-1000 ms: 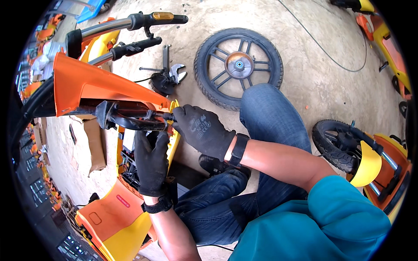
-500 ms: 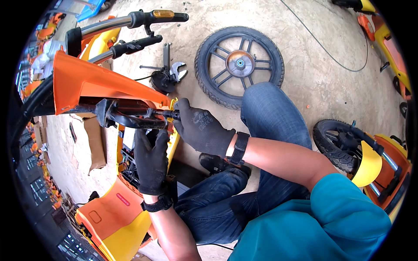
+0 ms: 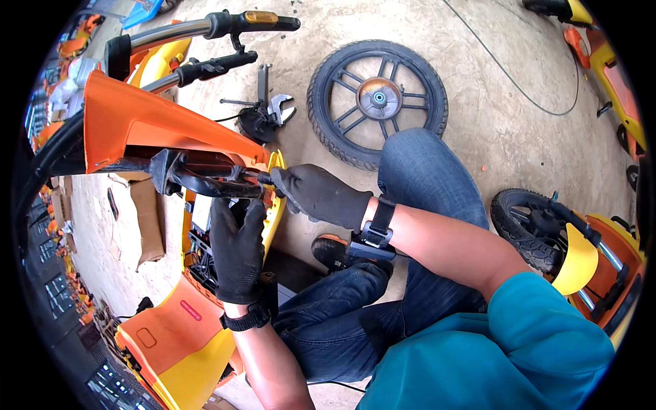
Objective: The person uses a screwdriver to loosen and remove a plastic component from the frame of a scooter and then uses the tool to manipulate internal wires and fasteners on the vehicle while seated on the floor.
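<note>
My right hand (image 3: 321,195), in a black glove, is closed around the dark fitting (image 3: 264,178) at the end of a black front fork (image 3: 205,181); whether that is a tool or a part, I cannot tell. My left hand (image 3: 236,249), also gloved, reaches up from below, fingertips at the fork's lower tube and mostly hidden behind it. Above the fork is an orange fairing (image 3: 157,123). Beside my hands is a scooter's yellow body (image 3: 273,222) with exposed cables and an orange-yellow panel (image 3: 171,335) lower left.
On the concrete floor (image 3: 492,137) are a loose wheel (image 3: 348,123), an adjustable wrench (image 3: 280,109), cardboard (image 3: 140,225) and a long cable. Handlebars (image 3: 253,20) overhang at upper left. Another scooter with a wheel (image 3: 519,225) lies right. My bent legs (image 3: 430,178) occupy the middle.
My right hand has rolled over at the wrist, turning the glove and wrist strap, while staying at the fitting. My left hand and the fork have shifted slightly upward in the picture.
</note>
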The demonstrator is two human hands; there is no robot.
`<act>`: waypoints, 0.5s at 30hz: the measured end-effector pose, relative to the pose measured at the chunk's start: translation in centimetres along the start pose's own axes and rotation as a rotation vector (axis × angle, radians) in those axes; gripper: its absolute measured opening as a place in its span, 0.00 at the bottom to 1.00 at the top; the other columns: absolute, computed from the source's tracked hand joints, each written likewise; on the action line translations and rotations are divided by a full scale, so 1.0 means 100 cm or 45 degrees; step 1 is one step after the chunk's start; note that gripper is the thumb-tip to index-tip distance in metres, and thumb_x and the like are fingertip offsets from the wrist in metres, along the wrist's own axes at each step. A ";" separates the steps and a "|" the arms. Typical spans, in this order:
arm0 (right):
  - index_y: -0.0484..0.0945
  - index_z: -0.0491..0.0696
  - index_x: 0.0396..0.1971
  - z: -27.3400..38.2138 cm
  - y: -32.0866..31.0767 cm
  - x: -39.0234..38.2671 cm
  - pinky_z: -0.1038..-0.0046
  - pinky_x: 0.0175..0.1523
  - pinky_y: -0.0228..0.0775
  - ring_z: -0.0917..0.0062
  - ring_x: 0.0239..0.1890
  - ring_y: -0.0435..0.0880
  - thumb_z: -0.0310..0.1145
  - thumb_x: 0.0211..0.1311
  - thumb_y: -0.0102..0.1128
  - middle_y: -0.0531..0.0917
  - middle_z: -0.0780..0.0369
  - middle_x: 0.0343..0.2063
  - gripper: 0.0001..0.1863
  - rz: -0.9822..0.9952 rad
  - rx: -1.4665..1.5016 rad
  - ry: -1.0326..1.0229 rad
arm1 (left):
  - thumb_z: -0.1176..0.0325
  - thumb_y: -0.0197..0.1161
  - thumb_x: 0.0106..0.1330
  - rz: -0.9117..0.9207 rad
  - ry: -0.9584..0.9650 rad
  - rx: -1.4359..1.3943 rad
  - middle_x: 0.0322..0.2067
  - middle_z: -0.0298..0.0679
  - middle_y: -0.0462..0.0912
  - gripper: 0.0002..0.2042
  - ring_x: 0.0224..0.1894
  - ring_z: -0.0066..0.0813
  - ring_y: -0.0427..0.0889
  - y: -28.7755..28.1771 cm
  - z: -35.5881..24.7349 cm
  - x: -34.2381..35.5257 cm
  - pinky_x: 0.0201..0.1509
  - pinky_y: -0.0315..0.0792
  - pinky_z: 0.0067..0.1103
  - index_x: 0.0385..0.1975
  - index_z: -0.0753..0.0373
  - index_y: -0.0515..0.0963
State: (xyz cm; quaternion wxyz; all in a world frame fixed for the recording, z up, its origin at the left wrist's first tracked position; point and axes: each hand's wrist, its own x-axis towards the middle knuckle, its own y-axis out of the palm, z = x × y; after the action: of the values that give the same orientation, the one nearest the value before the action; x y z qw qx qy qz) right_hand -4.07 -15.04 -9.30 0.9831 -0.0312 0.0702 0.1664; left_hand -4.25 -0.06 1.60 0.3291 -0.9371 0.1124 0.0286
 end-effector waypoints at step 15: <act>0.67 0.42 0.40 0.026 0.005 -0.012 0.61 0.29 0.69 0.56 0.26 0.81 0.36 0.68 0.52 0.78 0.48 0.21 0.12 -0.299 -0.306 0.006 | 0.73 0.59 0.63 0.005 -0.066 0.003 0.44 0.44 0.78 0.16 0.41 0.29 0.76 -0.003 0.002 0.001 0.45 0.71 0.24 0.51 0.68 0.72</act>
State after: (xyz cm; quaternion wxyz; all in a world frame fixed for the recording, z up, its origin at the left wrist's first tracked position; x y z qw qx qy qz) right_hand -5.02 -14.68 -6.54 0.9848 -0.1570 0.0480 0.0576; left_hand -4.08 0.25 1.58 0.3331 -0.9354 0.1055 0.0535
